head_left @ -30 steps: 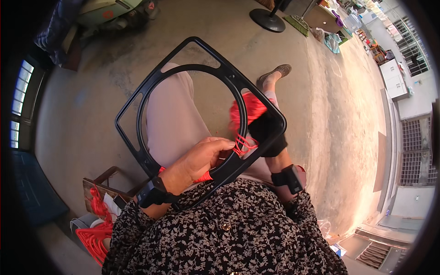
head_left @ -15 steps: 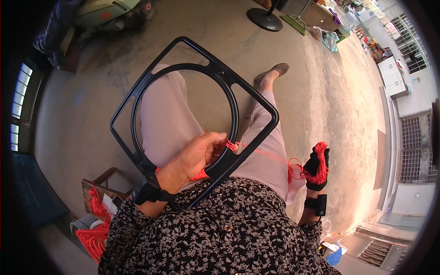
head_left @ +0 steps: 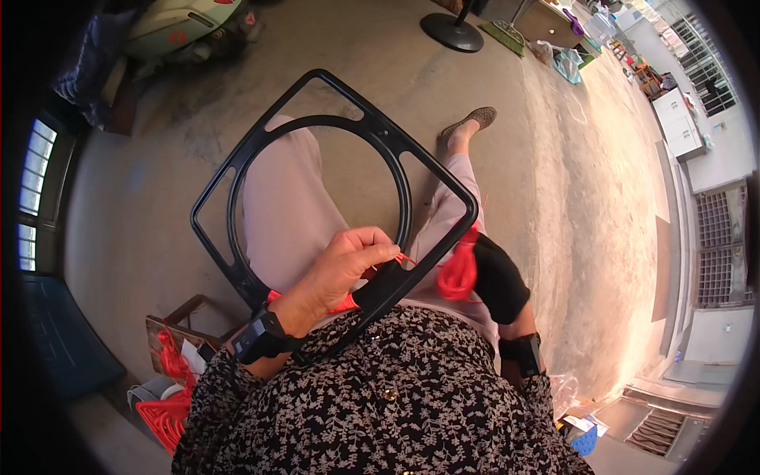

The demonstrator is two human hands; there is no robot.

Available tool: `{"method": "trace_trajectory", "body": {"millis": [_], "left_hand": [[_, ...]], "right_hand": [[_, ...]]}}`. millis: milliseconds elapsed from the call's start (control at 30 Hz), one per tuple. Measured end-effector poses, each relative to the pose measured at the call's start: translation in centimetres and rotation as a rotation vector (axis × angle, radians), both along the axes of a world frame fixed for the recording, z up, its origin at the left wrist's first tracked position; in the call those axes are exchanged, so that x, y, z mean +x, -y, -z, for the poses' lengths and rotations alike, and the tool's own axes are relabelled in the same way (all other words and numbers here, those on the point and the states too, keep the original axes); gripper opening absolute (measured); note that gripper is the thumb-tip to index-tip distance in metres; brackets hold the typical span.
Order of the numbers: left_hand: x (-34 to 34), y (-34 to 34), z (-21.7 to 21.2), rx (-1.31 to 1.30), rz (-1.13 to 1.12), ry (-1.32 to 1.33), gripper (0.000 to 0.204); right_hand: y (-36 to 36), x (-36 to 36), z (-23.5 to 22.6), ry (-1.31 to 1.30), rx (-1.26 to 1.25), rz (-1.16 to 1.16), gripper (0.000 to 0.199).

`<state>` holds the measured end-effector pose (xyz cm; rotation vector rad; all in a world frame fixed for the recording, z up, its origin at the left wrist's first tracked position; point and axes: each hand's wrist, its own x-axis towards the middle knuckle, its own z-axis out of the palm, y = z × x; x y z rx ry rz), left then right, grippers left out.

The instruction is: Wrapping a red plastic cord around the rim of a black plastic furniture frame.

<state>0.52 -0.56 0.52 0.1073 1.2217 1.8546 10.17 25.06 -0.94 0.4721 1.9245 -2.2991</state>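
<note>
A black square frame with a round opening [head_left: 401, 170] rests over my lap, tilted so one corner points away from me. My left hand [head_left: 336, 273] reaches across its lower part, thumb and forefinger pinched on a red cord [head_left: 405, 259] at the ring's lower right. More red cord is wound round the ring's near part [head_left: 346, 303], partly hidden behind my wrist. My right hand [head_left: 499, 277], in a black glove, is just right of the frame. It grips a hanging bundle of red cord [head_left: 457, 273], slightly blurred; its fingers are mostly hidden.
At my left, a wooden stool [head_left: 178, 332] stands near more red cord [head_left: 170, 352] and a red slatted item [head_left: 165, 416]. A round black stand base [head_left: 452, 32] and a green broom [head_left: 503, 37] are on the far floor. A scooter [head_left: 182, 32] stands far left.
My right hand has swung left with the cord bundle, from out at the right to beside the frame. My left thumb has come up to press on the cord at the ring.
</note>
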Motion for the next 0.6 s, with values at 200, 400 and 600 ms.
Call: {"method": "trace_trajectory", "body": {"millis": [200,400,600], "left_hand": [[0.4,-0.3,-0.7,0.047,-0.008,-0.027,0.015],[0.2,-0.8,-1.8,-0.119,-0.025,-0.095,0.033],[0.0,-0.5,-0.6,-0.129,-0.037,-0.008,0.041]], "right_hand": [[4.6,-8.0,-4.2,-0.293,0.116,-0.251,0.036],[5.1,-9.1,0.7,-0.300,-0.224,-0.468,0.039],[7.1,-6.3,1.6,-0.196,-0.548,-0.334,0.039]]}}
